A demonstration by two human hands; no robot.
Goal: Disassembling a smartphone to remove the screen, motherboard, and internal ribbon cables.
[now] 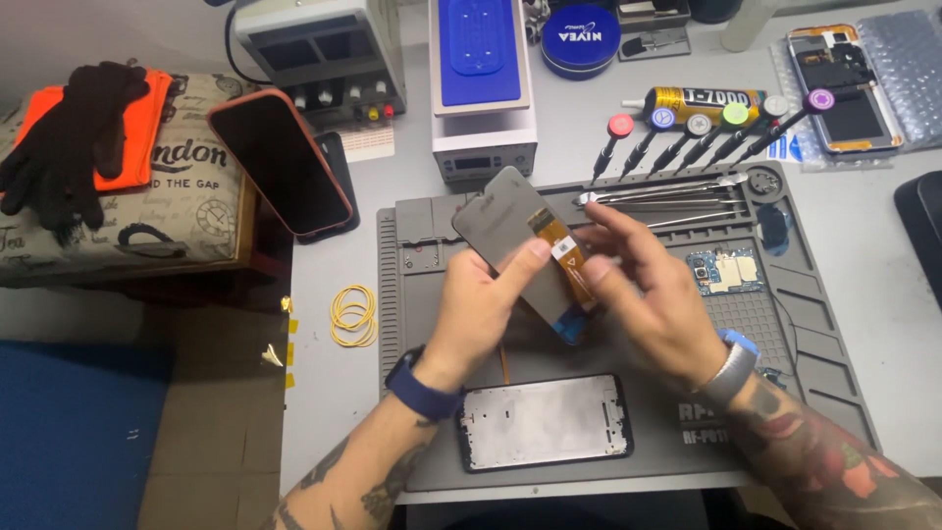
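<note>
Nearest me, a bare phone frame lay flat on the grey repair mat covering the worktop. Above it, my left hand gripped the dark display panel, tilted, back side up. My right hand pinched the panel's orange flex cable. Beyond them, a row of screwdrivers rested at the mat's far edge.

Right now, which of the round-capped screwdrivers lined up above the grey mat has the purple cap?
The rightmost black-shafted screwdriver, nearest the opened phone; its purple cap sits highest, beyond the white- and green-capped ones.
</note>
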